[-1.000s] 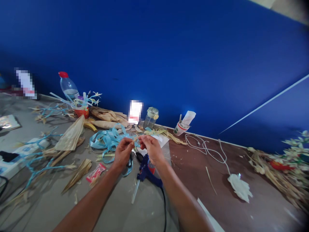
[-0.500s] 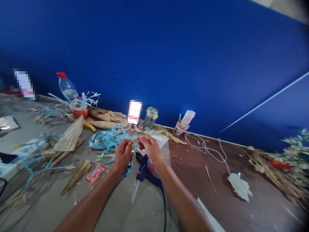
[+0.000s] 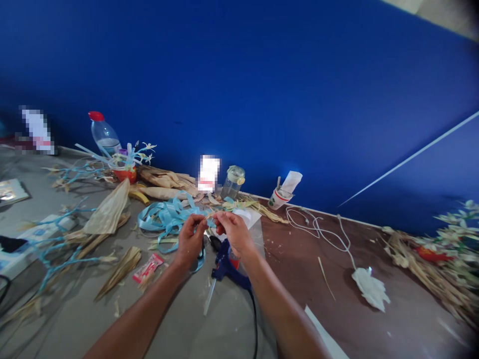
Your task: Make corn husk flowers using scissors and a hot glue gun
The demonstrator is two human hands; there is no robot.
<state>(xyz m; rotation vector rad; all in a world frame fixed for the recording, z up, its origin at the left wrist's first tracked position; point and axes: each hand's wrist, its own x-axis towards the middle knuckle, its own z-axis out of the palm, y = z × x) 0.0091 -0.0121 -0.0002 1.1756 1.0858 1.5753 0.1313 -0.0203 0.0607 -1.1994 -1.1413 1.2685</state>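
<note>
My left hand [image 3: 190, 240] and my right hand [image 3: 235, 232] meet near the middle of the table, both pinched closed. Between their fingertips is a small pale piece of dried husk [image 3: 210, 215], mostly covered by the fingers. A dark blue glue gun [image 3: 229, 271] lies just below my right hand, a clear glue stick [image 3: 209, 296] poking out of its back end. Light blue ribbon [image 3: 159, 218] is heaped beyond my left hand. Partly hidden between my wrists are black-handled scissors [image 3: 214, 243].
Dried husks [image 3: 109, 212], a red wrapper [image 3: 148, 267] and blue-wrapped stems [image 3: 48, 259] are spread at left. Along the blue wall stand a red-capped bottle [image 3: 103, 132], a glass jar [image 3: 232, 183] and a paper cup [image 3: 279, 198]. A white cable [image 3: 339, 244] runs across the right side.
My hands stay in nearly the same place, pinching the husk piece. The fingers of my right hand have shifted slightly; the things on the table lie as before.
</note>
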